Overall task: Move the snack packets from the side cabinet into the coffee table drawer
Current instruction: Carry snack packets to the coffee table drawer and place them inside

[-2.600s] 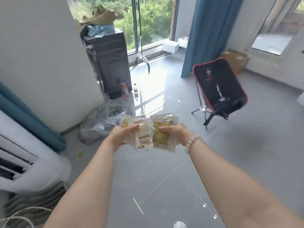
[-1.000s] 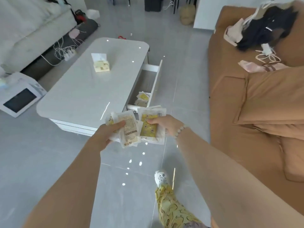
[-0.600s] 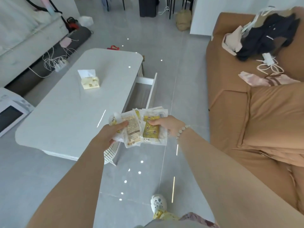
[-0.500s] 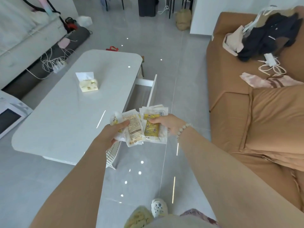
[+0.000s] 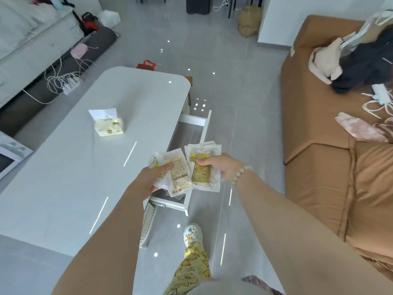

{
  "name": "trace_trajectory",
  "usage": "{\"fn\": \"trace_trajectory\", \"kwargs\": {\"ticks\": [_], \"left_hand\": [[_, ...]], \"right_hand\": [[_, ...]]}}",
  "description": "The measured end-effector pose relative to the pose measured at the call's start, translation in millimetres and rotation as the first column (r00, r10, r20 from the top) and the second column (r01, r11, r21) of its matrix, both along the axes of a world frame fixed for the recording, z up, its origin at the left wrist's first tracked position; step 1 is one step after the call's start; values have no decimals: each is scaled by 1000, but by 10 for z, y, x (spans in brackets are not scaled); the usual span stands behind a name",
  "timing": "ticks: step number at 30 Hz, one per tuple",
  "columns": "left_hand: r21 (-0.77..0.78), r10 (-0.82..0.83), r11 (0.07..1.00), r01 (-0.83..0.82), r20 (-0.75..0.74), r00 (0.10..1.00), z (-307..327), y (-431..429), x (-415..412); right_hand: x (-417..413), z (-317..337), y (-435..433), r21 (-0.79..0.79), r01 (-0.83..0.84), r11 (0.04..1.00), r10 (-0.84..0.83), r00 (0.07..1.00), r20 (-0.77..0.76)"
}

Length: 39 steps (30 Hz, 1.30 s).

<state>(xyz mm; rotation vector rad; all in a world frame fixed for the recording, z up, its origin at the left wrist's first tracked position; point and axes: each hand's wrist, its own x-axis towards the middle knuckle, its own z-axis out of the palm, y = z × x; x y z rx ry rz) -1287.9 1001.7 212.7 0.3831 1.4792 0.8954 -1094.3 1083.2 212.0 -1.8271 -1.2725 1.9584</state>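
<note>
Both my hands hold clear-and-yellow snack packets in front of me. My left hand (image 5: pixel 152 180) grips a small stack of packets (image 5: pixel 177 170), printed side up. A second bunch of packets (image 5: pixel 202 173) is pinched in my right hand (image 5: pixel 221 167), thumb on top. The hands hover directly above the open drawer (image 5: pixel 192 135) on the right side of the white coffee table (image 5: pixel 85 167). The packets and hands hide most of the drawer's inside. The side cabinet is out of view.
A tissue pack (image 5: pixel 109 125) lies on the coffee table. A brown sofa (image 5: pixel 319 167) with clothes and cables runs along the right. My foot in a white shoe (image 5: pixel 191 234) stands on the grey floor beside the drawer. Cables and a power strip (image 5: pixel 70 83) lie at far left.
I have turned from the window corner to the coffee table and walked up to it. The open drawer now lies directly under my hands. My grip on the packets is unchanged.
</note>
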Motion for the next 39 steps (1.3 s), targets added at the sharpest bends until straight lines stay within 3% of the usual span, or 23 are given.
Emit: {"fn": "trace_trajectory", "kwargs": {"ticks": [8, 20, 26, 32, 36, 39], "left_hand": [[-65, -19, 998, 16, -44, 999, -166, 1127, -441], [-301, 49, 953, -47, -1, 999, -961, 1931, -343], [-402, 296, 871, -280, -25, 955, -1331, 2348, -159], [-463, 584, 741, -486, 89, 807, -1867, 2544, -47], [-533, 660, 643, -551, 20, 751, -2357, 2620, 19], [-557, 710, 604, -569, 52, 703, -2803, 2671, -17]], "right_hand": [[-418, -253, 1118, -77, -31, 997, 31, 1000, -6], [-445, -831, 2212, -217, -156, 964, 183, 977, 113], [-606, -1264, 2962, -290, -303, 908, 357, 922, 153], [-835, -1804, 3355, -318, -418, 851, 490, 850, 194], [-917, -2368, 3430, -342, -454, 823, 543, 805, 240], [-1014, -2805, 3506, -368, -470, 802, 574, 777, 260]]}}
